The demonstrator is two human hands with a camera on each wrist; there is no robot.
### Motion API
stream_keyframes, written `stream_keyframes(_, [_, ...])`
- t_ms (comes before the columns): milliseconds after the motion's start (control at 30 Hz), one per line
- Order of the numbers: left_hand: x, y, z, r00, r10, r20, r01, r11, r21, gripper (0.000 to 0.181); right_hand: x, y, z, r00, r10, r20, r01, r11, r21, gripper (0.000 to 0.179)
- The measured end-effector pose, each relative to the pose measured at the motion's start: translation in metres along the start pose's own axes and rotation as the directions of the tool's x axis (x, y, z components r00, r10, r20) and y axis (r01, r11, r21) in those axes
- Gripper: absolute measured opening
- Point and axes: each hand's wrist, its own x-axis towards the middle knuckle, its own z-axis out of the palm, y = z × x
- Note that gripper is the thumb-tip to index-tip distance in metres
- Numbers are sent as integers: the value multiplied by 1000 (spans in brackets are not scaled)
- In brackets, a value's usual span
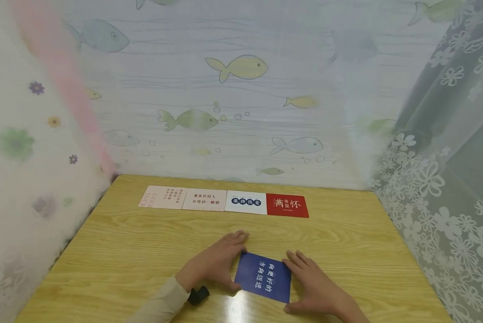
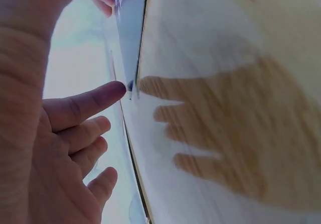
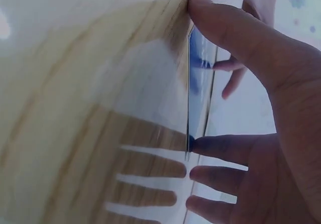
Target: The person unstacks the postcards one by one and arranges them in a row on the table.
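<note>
A square blue card (image 1: 264, 277) with white Chinese characters lies on the wooden table between both hands, its writing turned sideways. My left hand (image 1: 217, 260) is at its left side, index finger near the far corner and thumb at the near one. On the other side my right hand (image 1: 315, 285) has its fingertips at the far right corner and its thumb by the near right corner. Fingers of both hands are spread and fairly straight. In the right wrist view the blue card (image 3: 199, 83) shows edge-on, the index fingertip right at its corner.
Along the table's back edge runs a joined row of cards: a pale pink card (image 1: 162, 197), another pink card (image 1: 204, 200), a white card (image 1: 246, 202) and a red card (image 1: 287, 205). Behind hangs a fish-print curtain (image 1: 241, 103). A black wrist strap (image 1: 198, 295) sits by the left wrist.
</note>
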Motion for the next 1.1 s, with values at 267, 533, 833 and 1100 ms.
stream_keyframes(267, [-4, -2, -1, 997, 39, -69, -37, 999, 34, 80, 10, -6, 3, 999, -20, -32, 19, 999, -32, 105])
stream_keyframes(533, [-9, -4, 0, 998, 24, -58, -21, 999, 44, 81, 14, -13, 6, 995, -48, -88, 42, 997, -72, 89])
stream_keyframes(833, [-14, -3, -1, 998, 22, -60, -19, 999, 49, 85, 15, -17, 8, 994, -71, -78, 58, 987, -152, 101])
stream_keyframes(1100, [-17, -3, -10, 988, 44, -150, -35, 997, 62, 80, 20, -16, 9, 985, -60, -160, 37, 989, -145, 102])
